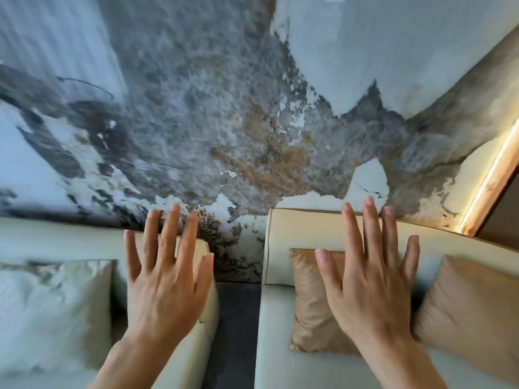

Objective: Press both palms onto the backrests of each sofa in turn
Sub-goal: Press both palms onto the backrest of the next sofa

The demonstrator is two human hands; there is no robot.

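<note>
Both forearms enter from 6 o'clock. Left hand (pixel 165 279) and right hand (pixel 370 279) are spread flat, fingers toward 12, gripping nothing (contact with fabric unclear). Left sofa backrest (pixel 56 240) runs off toward 9; right sofa backrest (pixel 306 228) runs toward 3, partly hidden by tan cushions (pixel 311 301).

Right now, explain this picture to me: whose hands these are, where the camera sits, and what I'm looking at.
One picture, from a camera worn on a person's head, looking forward and down. The bare left hand and right hand are spread open, holding nothing. Below are two cream sofas with a dark gap between: the left sofa carries a pale cushion, the right sofa two tan cushions. Behind stands a marbled grey wall. Whether the palms touch the backrests is unclear.
</note>
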